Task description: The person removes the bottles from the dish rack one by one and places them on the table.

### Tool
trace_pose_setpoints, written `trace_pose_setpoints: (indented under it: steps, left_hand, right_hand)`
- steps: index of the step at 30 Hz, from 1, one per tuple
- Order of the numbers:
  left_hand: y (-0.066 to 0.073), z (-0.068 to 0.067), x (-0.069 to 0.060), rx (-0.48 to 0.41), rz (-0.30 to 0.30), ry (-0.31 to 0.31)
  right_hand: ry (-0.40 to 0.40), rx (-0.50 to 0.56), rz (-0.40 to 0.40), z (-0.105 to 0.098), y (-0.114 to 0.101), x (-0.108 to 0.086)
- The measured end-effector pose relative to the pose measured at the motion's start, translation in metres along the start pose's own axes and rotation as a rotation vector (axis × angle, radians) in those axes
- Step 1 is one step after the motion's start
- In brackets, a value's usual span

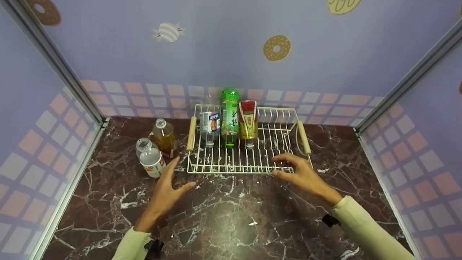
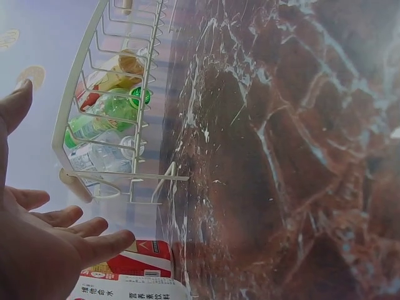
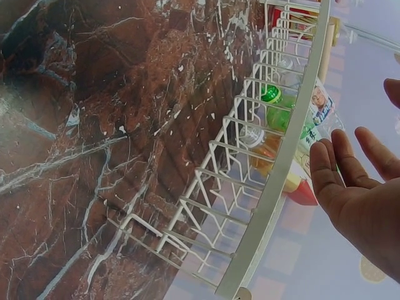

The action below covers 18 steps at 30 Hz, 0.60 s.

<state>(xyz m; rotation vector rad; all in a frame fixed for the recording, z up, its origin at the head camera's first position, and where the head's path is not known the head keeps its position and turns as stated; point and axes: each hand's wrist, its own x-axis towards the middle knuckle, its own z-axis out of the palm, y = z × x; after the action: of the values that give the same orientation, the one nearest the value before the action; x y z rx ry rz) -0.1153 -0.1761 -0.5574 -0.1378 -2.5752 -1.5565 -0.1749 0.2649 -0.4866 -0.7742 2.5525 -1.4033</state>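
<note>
A cream wire rack (image 1: 238, 169) with wooden handles holds three bottles lying caps toward me: a clear bottle with a blue-and-white label (image 1: 210, 122), a green bottle (image 1: 230, 112) and an amber bottle with a red label (image 1: 248, 121). My left hand (image 1: 162, 195) hovers at the rack's front left, thumb and fingers spread, holding nothing. Beside its fingertips stand a clear bottle with a white label (image 1: 153, 164) and another amber bottle (image 1: 165, 139). My right hand (image 1: 303, 177) is by the rack's front right corner, fingers loosely bent and holding nothing; the right wrist view shows it apart from the wires.
The dark marbled tabletop (image 1: 223, 216) stretches in front of the rack. A patterned lilac back wall (image 1: 216, 54) rises just behind it, with side walls at left and right. A small white scrap (image 1: 253, 222) lies near the front middle.
</note>
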Motion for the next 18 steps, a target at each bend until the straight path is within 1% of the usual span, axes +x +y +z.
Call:
trace_pose_setpoints:
  steps: [7, 12, 14, 18]
  left_hand:
    - [0.002, 0.003, 0.011, 0.025, 0.016, -0.036]
    - [0.005, 0.009, 0.02, 0.009, 0.02, -0.059]
    - [0.005, 0.011, 0.024, -0.004, 0.014, -0.064]
    - [0.003, 0.016, 0.032, -0.02, -0.015, -0.078]
  right_hand:
    - [0.004, -0.008, 0.024, -0.001, -0.003, 0.002]
    - [0.008, -0.03, 0.022, -0.001, -0.005, 0.004]
    - [0.009, -0.028, 0.018, -0.002, -0.005, 0.006]
    - [0.016, -0.014, 0.006, -0.002, -0.005, 0.009]
